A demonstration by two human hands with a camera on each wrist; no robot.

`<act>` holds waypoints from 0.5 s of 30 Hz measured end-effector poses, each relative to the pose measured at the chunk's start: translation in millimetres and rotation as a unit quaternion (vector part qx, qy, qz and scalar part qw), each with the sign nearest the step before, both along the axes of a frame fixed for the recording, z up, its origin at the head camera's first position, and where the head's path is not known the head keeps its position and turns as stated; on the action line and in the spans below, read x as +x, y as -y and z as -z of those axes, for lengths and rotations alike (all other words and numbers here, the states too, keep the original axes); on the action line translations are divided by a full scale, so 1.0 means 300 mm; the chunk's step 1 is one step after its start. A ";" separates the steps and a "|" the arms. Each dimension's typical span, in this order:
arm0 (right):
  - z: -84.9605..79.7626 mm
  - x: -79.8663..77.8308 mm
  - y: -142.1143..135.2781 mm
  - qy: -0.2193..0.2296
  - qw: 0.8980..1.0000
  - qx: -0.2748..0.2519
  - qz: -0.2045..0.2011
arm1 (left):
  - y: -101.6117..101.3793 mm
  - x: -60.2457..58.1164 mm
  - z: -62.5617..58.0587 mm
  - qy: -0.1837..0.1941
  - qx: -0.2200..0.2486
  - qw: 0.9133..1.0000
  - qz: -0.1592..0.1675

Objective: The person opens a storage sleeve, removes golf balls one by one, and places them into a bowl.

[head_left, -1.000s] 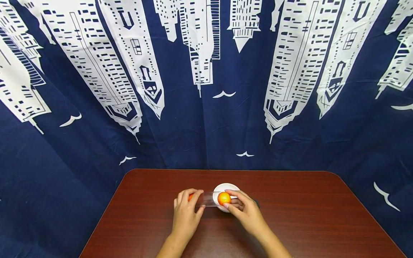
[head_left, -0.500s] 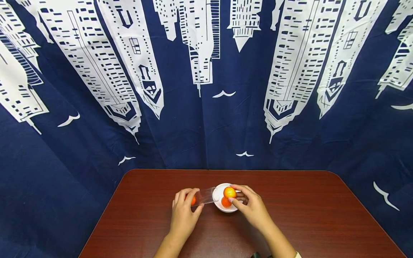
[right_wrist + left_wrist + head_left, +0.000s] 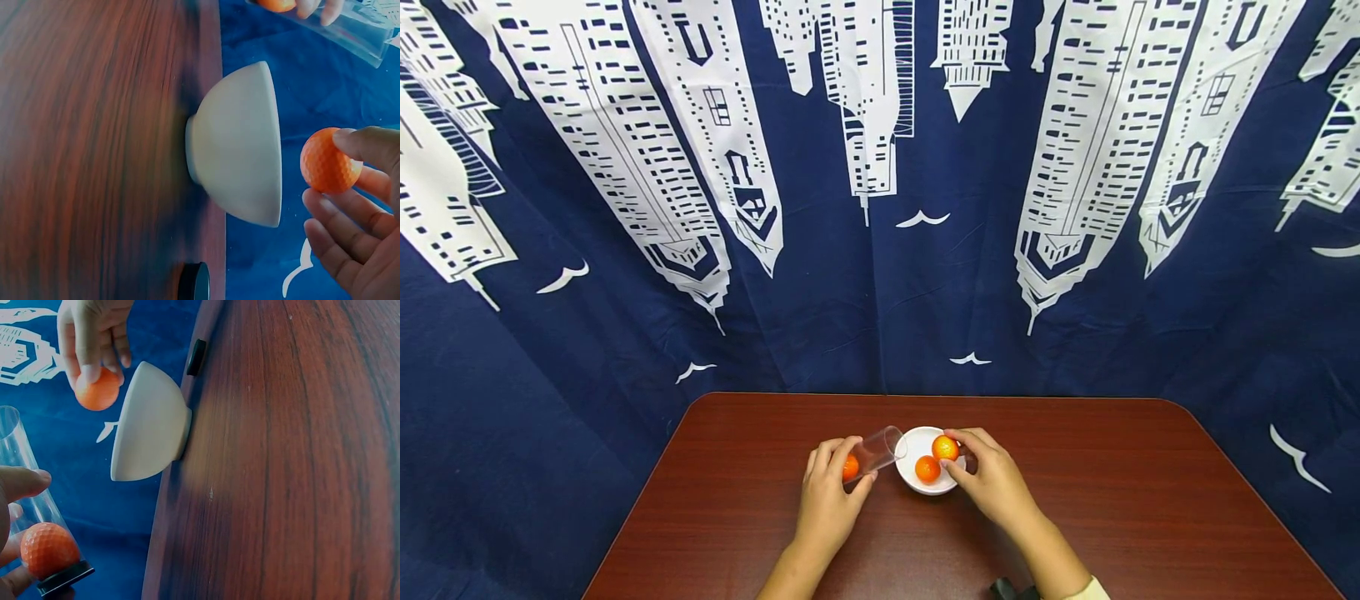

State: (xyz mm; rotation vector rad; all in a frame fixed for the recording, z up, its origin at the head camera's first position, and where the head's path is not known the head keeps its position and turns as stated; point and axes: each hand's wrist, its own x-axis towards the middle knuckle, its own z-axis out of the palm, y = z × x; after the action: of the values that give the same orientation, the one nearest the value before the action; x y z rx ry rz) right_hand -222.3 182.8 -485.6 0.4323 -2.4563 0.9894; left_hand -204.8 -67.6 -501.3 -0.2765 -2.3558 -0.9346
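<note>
L hand (image 3: 832, 492) grips a tilted clear tube (image 3: 880, 448) w/ an orange golf ball (image 3: 50, 550) at its black-capped end. R hand (image 3: 992, 479) pinches a 2nd golf ball (image 3: 328, 161) above the white bowl (image 3: 240, 147) btwn the hands; 3rd orange ball (image 3: 927, 469) inside it. Surface (image 3: 737, 500) below.
</note>
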 end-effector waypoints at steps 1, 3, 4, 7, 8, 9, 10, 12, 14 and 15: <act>0.001 -0.002 -0.001 -0.003 1.000 0.015 0.006 | 0.001 0.000 0.000 0.003 0.002 1.000 0.001; 0.003 -0.006 -0.002 -0.007 0.999 0.044 0.019 | 0.002 0.000 -0.001 0.008 0.007 1.000 0.002; 0.004 -0.008 -0.002 -0.008 0.998 0.057 0.024 | 0.003 0.000 -0.002 0.009 0.010 1.000 0.004; 0.008 -0.016 -0.001 -0.007 0.996 0.088 0.031 | 0.004 0.000 -0.003 0.010 0.014 1.000 0.004; 0.009 -0.018 -0.001 -0.006 0.995 0.098 0.033 | 0.005 -0.001 -0.003 0.010 0.015 1.000 0.004; 0.010 -0.020 -0.001 -0.004 0.994 0.107 0.033 | 0.005 0.000 -0.003 0.011 0.016 1.000 0.005; 0.011 -0.023 -0.001 0.000 0.993 0.115 0.034 | 0.005 -0.001 -0.004 0.011 0.018 1.000 0.006; 0.012 -0.026 0.000 0.004 0.991 0.132 0.034 | 0.006 0.000 -0.004 0.013 0.020 1.000 0.007; 0.012 -0.030 0.002 0.009 0.989 0.147 0.033 | 0.007 0.000 -0.004 0.014 0.022 1.000 0.007; 0.012 -0.032 0.003 0.013 0.988 0.152 0.032 | 0.007 0.000 -0.005 0.015 0.023 1.000 0.007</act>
State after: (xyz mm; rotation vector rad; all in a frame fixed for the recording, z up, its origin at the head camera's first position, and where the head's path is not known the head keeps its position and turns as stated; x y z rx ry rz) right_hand -231.8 181.8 -489.1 0.4371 -2.6354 0.5990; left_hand -204.6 -69.8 -499.9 -0.2620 -2.3598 -1.0049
